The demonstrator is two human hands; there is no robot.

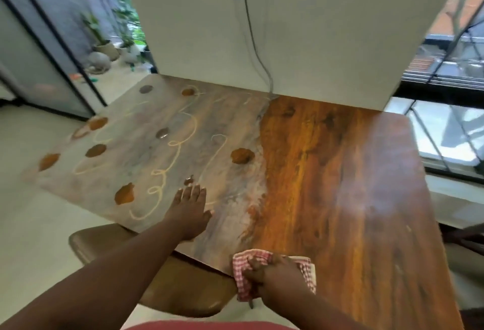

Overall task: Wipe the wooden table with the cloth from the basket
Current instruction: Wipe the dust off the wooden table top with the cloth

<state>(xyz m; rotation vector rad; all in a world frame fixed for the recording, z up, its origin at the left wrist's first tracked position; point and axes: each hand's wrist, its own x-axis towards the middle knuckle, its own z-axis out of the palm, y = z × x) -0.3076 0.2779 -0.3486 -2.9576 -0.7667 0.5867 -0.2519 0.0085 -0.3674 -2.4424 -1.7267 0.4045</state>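
The wooden table (340, 185) fills the middle of the view. Its right half is glossy brown wood; its left half is dull grey film with brown blobs (242, 156) and pale yellow squiggles (167, 175). My right hand (277, 277) grips a bunched red-and-white checked cloth (245, 274) and presses it on the table's near edge, at the border of the two halves. My left hand (190, 211) lies flat on the smeared part, fingers spread, holding nothing. No basket is in view.
A brown padded chair seat (167, 290) sits under the table's near-left corner. A white wall (301, 28) with a grey cable (255, 49) rises behind the table. Windows run along the right, and a glass door and potted plants (104, 41) stand at the far left.
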